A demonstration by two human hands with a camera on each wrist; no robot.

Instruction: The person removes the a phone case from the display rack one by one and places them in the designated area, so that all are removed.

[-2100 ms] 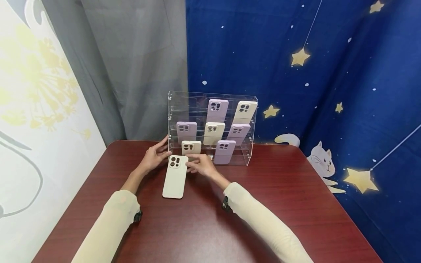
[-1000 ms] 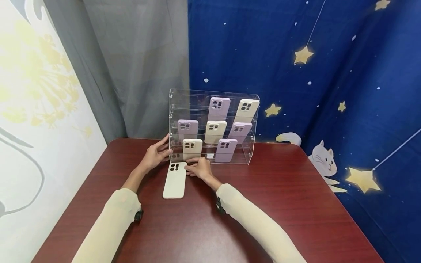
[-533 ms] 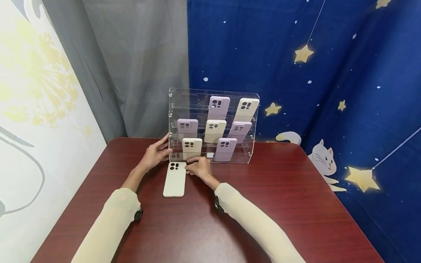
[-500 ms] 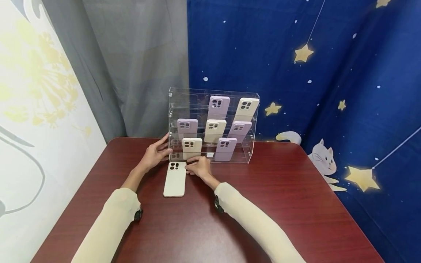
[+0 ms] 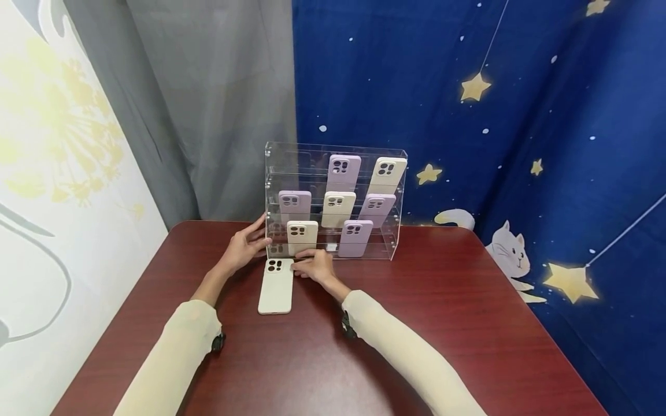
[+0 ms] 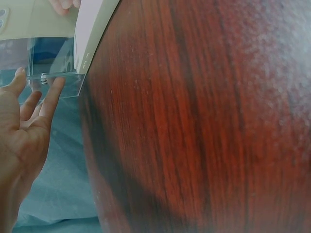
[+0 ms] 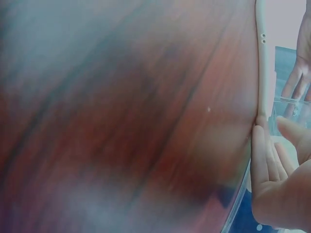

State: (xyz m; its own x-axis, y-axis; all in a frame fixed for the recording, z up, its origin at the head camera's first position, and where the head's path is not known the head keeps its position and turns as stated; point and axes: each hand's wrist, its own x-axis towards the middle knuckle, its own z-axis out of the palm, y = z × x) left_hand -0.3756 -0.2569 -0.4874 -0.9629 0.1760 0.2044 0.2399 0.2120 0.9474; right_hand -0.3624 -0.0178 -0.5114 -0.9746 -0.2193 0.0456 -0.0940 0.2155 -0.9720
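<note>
In the head view a cream phone case (image 5: 276, 292) with camera cut-outs lies on the table before the lower left corner of a clear acrylic display rack (image 5: 333, 150). My right hand (image 5: 319, 267) is at the case's upper right corner, fingertips touching its edge; the right wrist view shows these fingers (image 7: 265, 155) fairly straight. Against the rack's left side rests my left hand (image 5: 241, 248), its fingers spread along the clear panel. More cases stand on the rack's tiers, among them a cream one (image 5: 303, 237) just behind my right fingertips and a lilac one (image 5: 355, 238) further right.
Upper tiers hold lilac cases (image 5: 343, 172) (image 5: 295, 203) (image 5: 378, 209) and cream cases (image 5: 387, 174) (image 5: 338, 209). A small white piece (image 5: 331, 247) shows low in the rack. The dark red table (image 5: 416, 346) stretches toward me, with grey and blue curtains (image 5: 468, 115) behind.
Over the first second the cream case's top end came down lower, and my right hand moved slightly left and down with it. Since then both hands and the case have stayed in place.
</note>
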